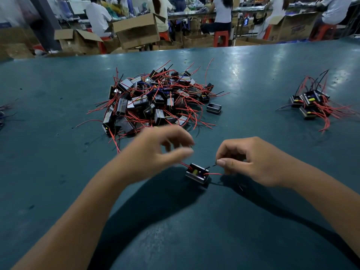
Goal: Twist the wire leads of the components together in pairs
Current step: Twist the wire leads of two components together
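A small black box component [197, 173] with a yellow part inside lies on the teal table [58, 172] between my hands. Its black lead [211, 166] and red lead [213, 174] run to the right into my right hand [251, 162], which pinches them between thumb and fingers. Another red lead [184, 165] runs from the box's left side toward my left hand [155, 152]. That hand is blurred, with its fingers curled and its thumb near the fingertips; whether it holds the wire is unclear.
A big heap of the same components [155, 100] with tangled red and black leads lies beyond my hands. A smaller group [311, 104] sits at the right. Some wires [5, 110] show at the left edge. People sit among cardboard boxes [136, 30] beyond the table.
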`<state>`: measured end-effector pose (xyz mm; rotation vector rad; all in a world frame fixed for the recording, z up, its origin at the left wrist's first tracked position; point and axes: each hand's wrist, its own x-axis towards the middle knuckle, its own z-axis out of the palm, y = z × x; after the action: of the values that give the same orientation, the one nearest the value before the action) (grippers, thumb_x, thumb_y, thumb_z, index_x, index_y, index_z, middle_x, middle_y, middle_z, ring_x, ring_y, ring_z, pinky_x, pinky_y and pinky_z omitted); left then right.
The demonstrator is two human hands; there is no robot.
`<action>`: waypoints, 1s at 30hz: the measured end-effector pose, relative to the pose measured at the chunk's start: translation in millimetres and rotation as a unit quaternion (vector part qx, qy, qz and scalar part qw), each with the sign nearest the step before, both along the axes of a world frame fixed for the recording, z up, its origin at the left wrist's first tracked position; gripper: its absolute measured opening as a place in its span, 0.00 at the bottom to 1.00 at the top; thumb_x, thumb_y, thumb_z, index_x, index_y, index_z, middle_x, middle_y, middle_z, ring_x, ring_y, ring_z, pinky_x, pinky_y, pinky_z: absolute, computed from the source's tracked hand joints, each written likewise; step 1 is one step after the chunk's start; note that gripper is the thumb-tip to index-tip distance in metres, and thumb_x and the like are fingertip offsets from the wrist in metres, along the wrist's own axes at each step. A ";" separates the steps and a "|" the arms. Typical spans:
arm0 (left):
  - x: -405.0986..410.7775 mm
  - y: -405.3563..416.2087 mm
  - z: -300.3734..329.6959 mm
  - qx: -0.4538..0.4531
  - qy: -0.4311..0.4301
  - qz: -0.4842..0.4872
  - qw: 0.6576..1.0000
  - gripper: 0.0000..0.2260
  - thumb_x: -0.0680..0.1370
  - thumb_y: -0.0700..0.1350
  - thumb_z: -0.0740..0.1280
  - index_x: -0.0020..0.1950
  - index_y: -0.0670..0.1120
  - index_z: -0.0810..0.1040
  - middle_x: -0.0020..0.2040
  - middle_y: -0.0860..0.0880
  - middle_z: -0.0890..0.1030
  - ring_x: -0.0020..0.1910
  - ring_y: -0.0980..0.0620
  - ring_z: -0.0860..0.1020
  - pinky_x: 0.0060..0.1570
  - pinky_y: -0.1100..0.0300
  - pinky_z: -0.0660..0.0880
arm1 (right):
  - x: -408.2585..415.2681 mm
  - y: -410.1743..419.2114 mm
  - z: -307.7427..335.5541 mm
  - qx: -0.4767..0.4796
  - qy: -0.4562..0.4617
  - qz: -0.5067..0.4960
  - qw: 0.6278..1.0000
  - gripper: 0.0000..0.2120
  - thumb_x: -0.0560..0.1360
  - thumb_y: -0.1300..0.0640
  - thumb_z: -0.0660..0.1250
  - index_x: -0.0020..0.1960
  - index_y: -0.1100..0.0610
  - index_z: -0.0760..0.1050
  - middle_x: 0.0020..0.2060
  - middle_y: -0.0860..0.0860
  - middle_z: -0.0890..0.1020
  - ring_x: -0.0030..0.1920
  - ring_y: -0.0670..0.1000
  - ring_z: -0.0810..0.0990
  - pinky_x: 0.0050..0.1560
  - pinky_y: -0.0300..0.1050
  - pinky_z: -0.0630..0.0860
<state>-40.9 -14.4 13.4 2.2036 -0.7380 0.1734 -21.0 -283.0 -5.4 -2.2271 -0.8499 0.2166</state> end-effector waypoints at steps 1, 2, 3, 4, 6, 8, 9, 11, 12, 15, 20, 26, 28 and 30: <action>-2.1 -10.4 -5.7 0.062 -0.004 -0.025 0.998 0.07 0.76 0.47 0.74 0.53 0.47 0.82 0.45 0.55 0.82 0.44 0.57 0.79 0.45 0.69 0.73 | 0.1 0.8 0.1 0.006 0.006 0.004 1.000 0.04 0.79 0.53 0.67 0.45 0.47 0.76 0.36 0.45 0.84 0.36 0.46 0.82 0.41 0.45 0.78; -2.8 -18.2 -11.7 0.105 -0.012 -0.042 0.994 0.09 0.76 0.47 0.75 0.54 0.47 0.82 0.46 0.57 0.81 0.45 0.59 0.77 0.45 0.73 0.70 | 0.5 1.3 0.1 0.013 0.011 0.007 1.000 0.04 0.79 0.53 0.67 0.45 0.47 0.76 0.35 0.46 0.84 0.35 0.47 0.82 0.41 0.44 0.78; -3.1 -24.2 -16.9 0.128 -0.020 -0.051 0.990 0.09 0.76 0.47 0.75 0.54 0.47 0.82 0.46 0.58 0.79 0.45 0.60 0.75 0.46 0.74 0.68 | 0.9 1.3 0.1 0.019 0.018 0.009 1.000 0.05 0.80 0.53 0.67 0.45 0.47 0.76 0.35 0.47 0.84 0.35 0.47 0.82 0.40 0.44 0.78; -3.4 -27.8 -20.1 0.134 -0.022 -0.052 0.989 0.09 0.76 0.46 0.75 0.54 0.46 0.82 0.46 0.57 0.79 0.45 0.61 0.74 0.46 0.74 0.67 | 1.6 0.9 0.0 0.023 0.025 0.008 0.999 0.05 0.80 0.53 0.67 0.45 0.47 0.76 0.35 0.47 0.84 0.34 0.47 0.82 0.40 0.43 0.78; -3.0 -29.1 -22.0 0.118 -0.015 -0.050 0.992 0.07 0.76 0.44 0.74 0.52 0.45 0.82 0.45 0.55 0.79 0.44 0.60 0.73 0.45 0.69 0.70 | 3.0 -0.7 -1.2 0.026 0.037 0.003 0.999 0.05 0.79 0.53 0.67 0.45 0.46 0.76 0.34 0.47 0.84 0.34 0.47 0.82 0.39 0.42 0.78; -3.0 -28.4 -21.2 0.111 -0.007 -0.048 0.993 0.05 0.77 0.44 0.74 0.51 0.45 0.82 0.44 0.54 0.80 0.43 0.58 0.74 0.44 0.66 0.72 | 4.9 -2.7 -2.2 0.025 0.042 -0.006 0.999 0.05 0.79 0.53 0.68 0.44 0.46 0.76 0.34 0.48 0.84 0.32 0.48 0.82 0.37 0.39 0.77; -3.3 -27.8 -20.7 0.113 -0.004 -0.047 0.992 0.05 0.77 0.44 0.74 0.50 0.45 0.82 0.44 0.54 0.80 0.42 0.57 0.74 0.44 0.66 0.72 | 5.6 -3.5 -2.2 0.025 0.045 -0.009 0.999 0.05 0.78 0.53 0.69 0.43 0.47 0.77 0.33 0.48 0.84 0.32 0.47 0.81 0.36 0.37 0.76; -4.3 -26.4 -19.6 0.125 -0.005 -0.048 0.991 0.05 0.77 0.45 0.73 0.50 0.46 0.82 0.44 0.54 0.80 0.42 0.56 0.75 0.44 0.65 0.72 | 6.8 -4.7 -1.7 0.027 0.050 -0.015 0.998 0.05 0.78 0.53 0.70 0.43 0.48 0.77 0.33 0.49 0.84 0.31 0.47 0.81 0.36 0.35 0.75; -4.4 -25.7 -19.2 0.131 -0.006 -0.046 0.990 0.04 0.78 0.45 0.73 0.50 0.46 0.82 0.44 0.54 0.79 0.42 0.55 0.75 0.44 0.65 0.72 | 7.0 -5.2 -1.7 0.025 0.052 -0.017 0.998 0.06 0.78 0.53 0.70 0.42 0.48 0.77 0.33 0.49 0.84 0.31 0.47 0.81 0.36 0.36 0.75; -3.1 -23.0 -18.8 0.135 -0.009 -0.040 0.990 0.03 0.78 0.46 0.72 0.49 0.47 0.83 0.44 0.55 0.79 0.42 0.55 0.76 0.44 0.65 0.71 | 7.6 -5.1 -1.7 0.013 0.049 -0.021 0.999 0.06 0.78 0.52 0.69 0.43 0.45 0.76 0.34 0.48 0.85 0.32 0.47 0.82 0.36 0.36 0.75; 0.4 -18.2 -19.5 0.147 -0.035 -0.029 0.988 0.04 0.78 0.48 0.73 0.48 0.47 0.82 0.42 0.56 0.79 0.41 0.57 0.74 0.41 0.72 0.66 | 6.5 -3.3 -1.5 -0.001 0.040 -0.038 0.998 0.06 0.77 0.48 0.69 0.42 0.44 0.76 0.33 0.47 0.84 0.31 0.47 0.82 0.35 0.39 0.77; 3.3 -13.1 -19.1 0.100 -0.081 0.037 0.991 0.04 0.79 0.45 0.71 0.44 0.47 0.82 0.40 0.57 0.79 0.41 0.62 0.74 0.42 0.72 0.66 | 6.3 -4.3 0.8 -0.009 0.019 -0.084 0.996 0.12 0.73 0.40 0.71 0.39 0.46 0.74 0.28 0.46 0.83 0.27 0.47 0.80 0.34 0.44 0.77; 3.9 -13.0 -19.2 0.082 -0.097 0.058 0.990 0.04 0.79 0.44 0.70 0.45 0.46 0.81 0.40 0.56 0.79 0.41 0.61 0.75 0.43 0.71 0.67 | 6.4 -4.5 0.3 -0.007 0.023 -0.085 0.996 0.12 0.72 0.38 0.70 0.39 0.46 0.75 0.29 0.46 0.83 0.28 0.48 0.81 0.35 0.45 0.77; 3.4 -12.9 -17.7 0.069 -0.123 0.087 0.986 0.03 0.79 0.42 0.70 0.45 0.46 0.81 0.41 0.55 0.79 0.42 0.58 0.76 0.44 0.67 0.70 | 6.3 -4.3 0.3 -0.002 0.026 -0.085 0.996 0.15 0.69 0.34 0.68 0.39 0.45 0.75 0.29 0.46 0.83 0.28 0.47 0.81 0.36 0.46 0.78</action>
<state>-37.5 -27.2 -4.3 2.4069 -0.7072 0.5025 -14.8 -287.3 -5.0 -2.2744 -0.6285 0.1938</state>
